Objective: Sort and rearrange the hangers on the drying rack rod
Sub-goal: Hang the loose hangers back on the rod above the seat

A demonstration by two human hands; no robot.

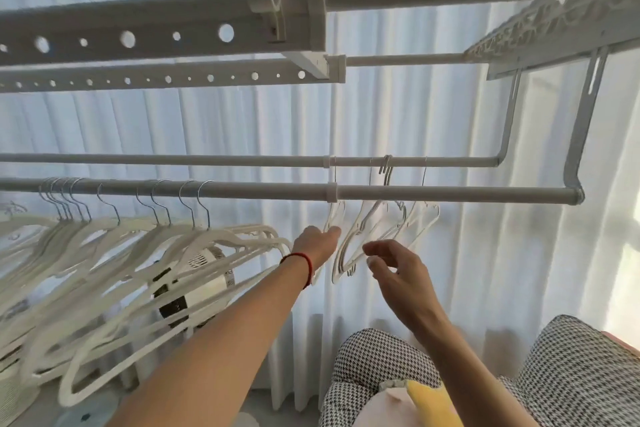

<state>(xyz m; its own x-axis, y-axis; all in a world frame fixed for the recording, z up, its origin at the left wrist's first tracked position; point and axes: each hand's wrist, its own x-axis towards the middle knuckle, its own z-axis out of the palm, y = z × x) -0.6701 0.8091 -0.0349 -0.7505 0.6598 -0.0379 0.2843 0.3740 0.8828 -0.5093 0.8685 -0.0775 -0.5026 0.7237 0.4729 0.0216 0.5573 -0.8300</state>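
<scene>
Reaching up with both arms, I have my left hand at the small group of white hangers on the rear rod; its fingers are hidden behind the knuckles, so I cannot tell whether they pinch one. My right hand hovers just beside their lower ends, fingers loosely spread and holding nothing. These hangers look thin, light and fairly stiff, likely to swing and tangle, so I judge the shoulder or the neck under the hook the best hold. A bigger bunch of hangers crowds the front rod, which crosses in front of the rear hooks and stands in my way. Behind hangs a white curtain; a fan sits low.
</scene>
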